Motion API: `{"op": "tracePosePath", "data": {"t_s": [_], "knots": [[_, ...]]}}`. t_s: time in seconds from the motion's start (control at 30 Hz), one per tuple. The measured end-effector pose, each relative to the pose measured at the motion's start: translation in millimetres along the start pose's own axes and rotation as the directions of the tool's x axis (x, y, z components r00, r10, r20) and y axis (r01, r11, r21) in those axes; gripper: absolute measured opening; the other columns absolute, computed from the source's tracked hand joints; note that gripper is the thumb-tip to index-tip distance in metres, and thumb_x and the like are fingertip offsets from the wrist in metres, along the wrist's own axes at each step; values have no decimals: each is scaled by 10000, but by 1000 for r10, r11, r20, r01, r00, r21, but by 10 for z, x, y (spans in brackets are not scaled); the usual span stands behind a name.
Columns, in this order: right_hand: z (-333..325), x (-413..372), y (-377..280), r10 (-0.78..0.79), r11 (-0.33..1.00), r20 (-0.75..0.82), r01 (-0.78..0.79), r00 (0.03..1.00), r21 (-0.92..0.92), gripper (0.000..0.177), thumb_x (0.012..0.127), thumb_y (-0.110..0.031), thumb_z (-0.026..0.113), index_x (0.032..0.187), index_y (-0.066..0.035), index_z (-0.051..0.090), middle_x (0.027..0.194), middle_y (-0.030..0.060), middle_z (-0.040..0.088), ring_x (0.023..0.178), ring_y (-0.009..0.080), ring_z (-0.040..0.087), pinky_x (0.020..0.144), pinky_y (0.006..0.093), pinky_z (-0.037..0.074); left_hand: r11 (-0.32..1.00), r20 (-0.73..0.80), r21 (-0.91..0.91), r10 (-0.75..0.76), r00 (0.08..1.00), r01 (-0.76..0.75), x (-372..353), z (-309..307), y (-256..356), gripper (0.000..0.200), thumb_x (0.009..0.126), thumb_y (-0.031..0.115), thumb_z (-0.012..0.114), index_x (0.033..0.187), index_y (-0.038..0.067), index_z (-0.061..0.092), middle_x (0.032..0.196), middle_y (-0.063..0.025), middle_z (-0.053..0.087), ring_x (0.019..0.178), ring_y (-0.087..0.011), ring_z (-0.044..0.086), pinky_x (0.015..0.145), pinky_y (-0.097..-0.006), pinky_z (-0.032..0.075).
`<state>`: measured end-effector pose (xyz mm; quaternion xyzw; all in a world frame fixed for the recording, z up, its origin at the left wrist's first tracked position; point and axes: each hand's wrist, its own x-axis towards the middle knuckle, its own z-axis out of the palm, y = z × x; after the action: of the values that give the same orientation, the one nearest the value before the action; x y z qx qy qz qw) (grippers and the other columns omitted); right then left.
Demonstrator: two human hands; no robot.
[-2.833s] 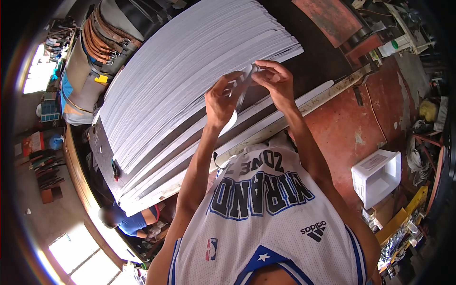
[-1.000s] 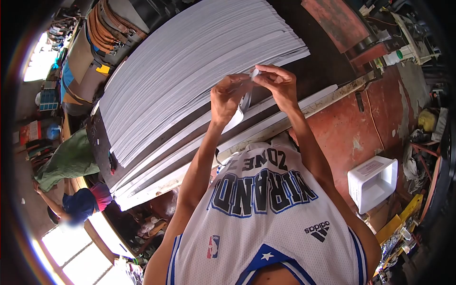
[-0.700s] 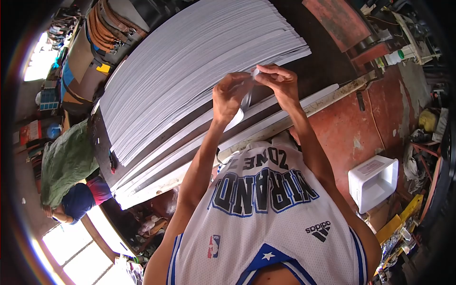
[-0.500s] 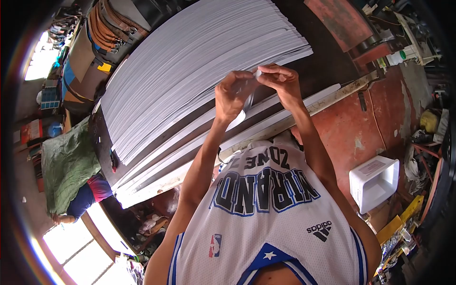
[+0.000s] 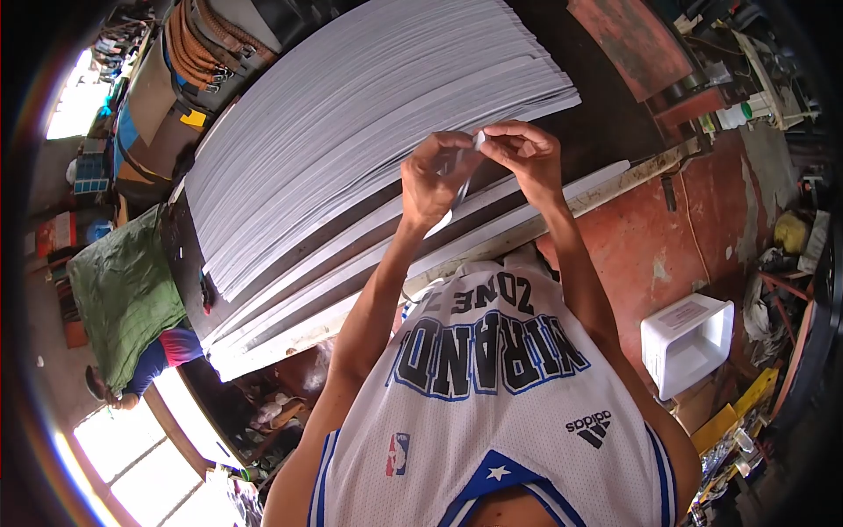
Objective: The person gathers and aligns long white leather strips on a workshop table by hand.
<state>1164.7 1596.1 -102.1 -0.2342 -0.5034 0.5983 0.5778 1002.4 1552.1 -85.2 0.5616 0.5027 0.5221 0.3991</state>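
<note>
Over the near edge of a dark table, my left hand (image 5: 428,184) and my right hand (image 5: 527,156) meet with their fingertips close together. Between them is a narrow white strip (image 5: 480,140), its end pinched by my right thumb and fingers. Part of it curls down behind my left hand, whose fingers are also closed on it; their exact grip is partly hidden. Just beyond lies a wide, fanned row of long white strips (image 5: 360,132), overlapping one another. Several separate strips (image 5: 307,290) lie along the near edge.
Brown braided belts (image 5: 189,53) hang at the upper left. A person (image 5: 162,356) is at the left beside a green cloth (image 5: 127,290). On the right, a white plastic bin (image 5: 685,342) stands by a worn red surface (image 5: 641,246). A rusty metal piece (image 5: 628,44) sits at the far right.
My hands stay nearly in place, shifting very slightly with the strip between them. At the left, the person's green cloth has moved a little and hangs flatter.
</note>
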Motion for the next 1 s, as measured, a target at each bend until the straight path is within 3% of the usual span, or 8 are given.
{"op": "tracePosePath", "data": {"t_s": [0.1,0.27,0.33,0.6,0.73,1.0], "knots": [[1,7,26,-103,994,28,104,994,-22,226,784,100,699,985,-3,679,975,117,678,932,157,650,848,251,542,1000,-18,-15,1,1000,-2,-7,25,23,170,818,-2,705,971,13,633,1018,-48,662,906,-101,613,823,-245,488],[-53,13,-7,-95,995,79,97,992,-20,210,792,104,689,975,0,681,987,128,677,947,169,651,847,257,545,1000,-39,-23,16,999,-17,-42,74,21,153,816,0,704,951,20,635,999,-33,661,912,-93,608,814,-243,482],[-49,4,-22,-72,996,91,77,993,-46,213,794,103,687,981,1,682,992,129,676,950,170,650,846,257,546,997,-81,-35,64,995,-67,-48,92,-20,178,789,67,732,946,28,657,950,-56,694,809,-107,625,721,-253,491],[27,-13,-69,-8,1000,-23,7,1000,-30,224,800,96,688,1012,25,670,1011,107,664,941,150,642,839,255,540,999,-108,27,49,993,-47,-41,92,87,184,781,78,719,944,18,659,950,-61,695,800,-116,627,720,-261,495],[-14,14,-52,-53,997,54,57,997,-57,219,794,102,689,997,22,666,1003,101,659,931,149,640,840,256,538,1000,-84,11,-7,996,8,-67,78,102,187,785,79,716,952,19,655,962,-63,694,825,-126,633,730,-266,494],[-63,40,-57,-78,996,100,81,992,-32,204,784,122,681,947,0,673,999,94,652,934,146,632,830,259,539,999,-69,-14,29,997,-30,-66,72,75,208,795,94,725,974,13,659,984,-82,696,874,-142,644,768,-277,498]]}}
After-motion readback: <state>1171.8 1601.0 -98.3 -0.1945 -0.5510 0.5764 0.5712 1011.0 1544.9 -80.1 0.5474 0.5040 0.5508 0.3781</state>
